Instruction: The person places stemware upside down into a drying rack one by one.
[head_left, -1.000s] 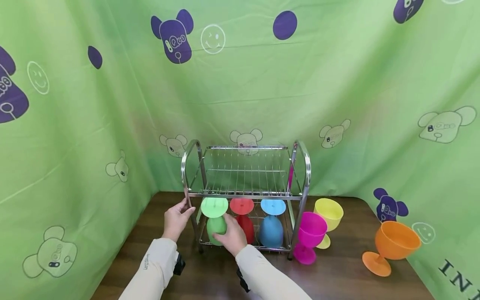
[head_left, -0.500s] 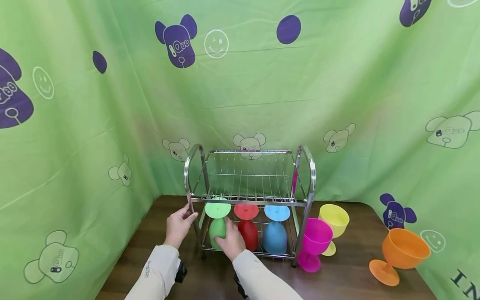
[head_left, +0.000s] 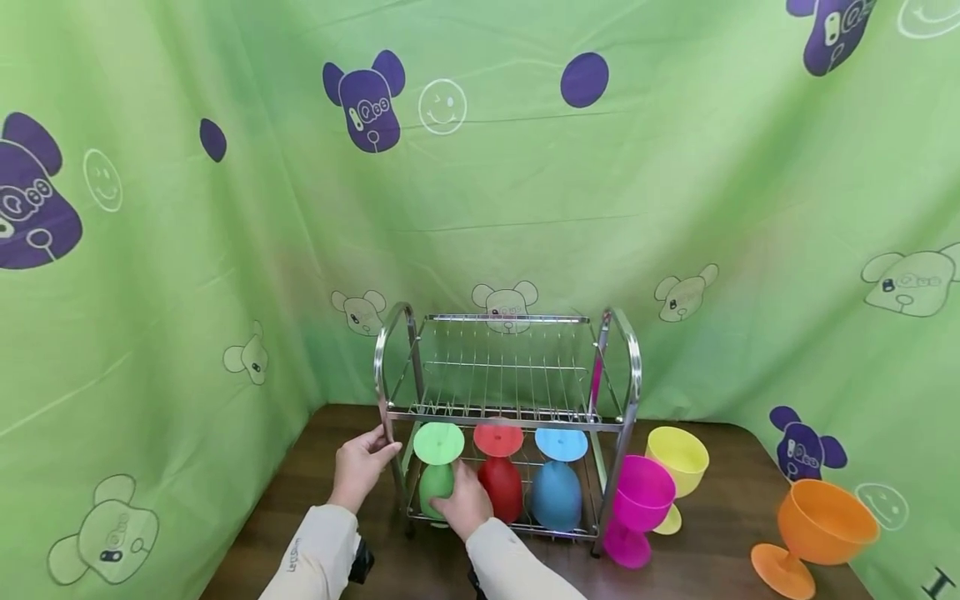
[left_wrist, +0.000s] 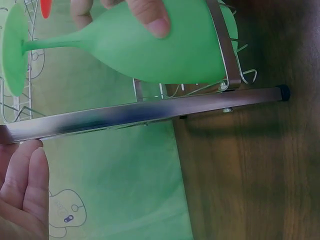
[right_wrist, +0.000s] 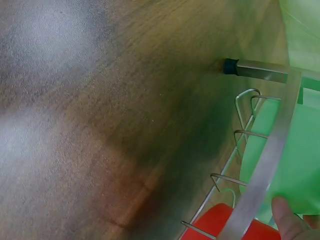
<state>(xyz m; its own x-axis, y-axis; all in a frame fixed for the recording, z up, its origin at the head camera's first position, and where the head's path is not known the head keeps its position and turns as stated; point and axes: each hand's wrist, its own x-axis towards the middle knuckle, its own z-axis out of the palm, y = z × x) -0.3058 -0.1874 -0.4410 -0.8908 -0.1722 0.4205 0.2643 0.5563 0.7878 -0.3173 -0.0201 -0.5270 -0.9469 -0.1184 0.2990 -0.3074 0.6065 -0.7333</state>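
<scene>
A two-tier metal dish rack stands on the table, and its lower tier holds three upside-down plastic goblets in a row. My right hand grips the bowl of the green goblet at the left end, its foot turned up. The left wrist view shows a thumb on that green bowl. Beside it are a red goblet and a blue goblet. My left hand holds the rack's front left post; in the left wrist view its fingertips meet the metal post.
Right of the rack, a magenta goblet and a yellow goblet stand upright on the wooden table. Farther right is an orange goblet. Green patterned cloth hangs behind and at both sides.
The head view has tilted up, so everything sits lower in the picture. The green goblet's foot has dropped slightly against the rack's upper rail. Both hands keep their places.
</scene>
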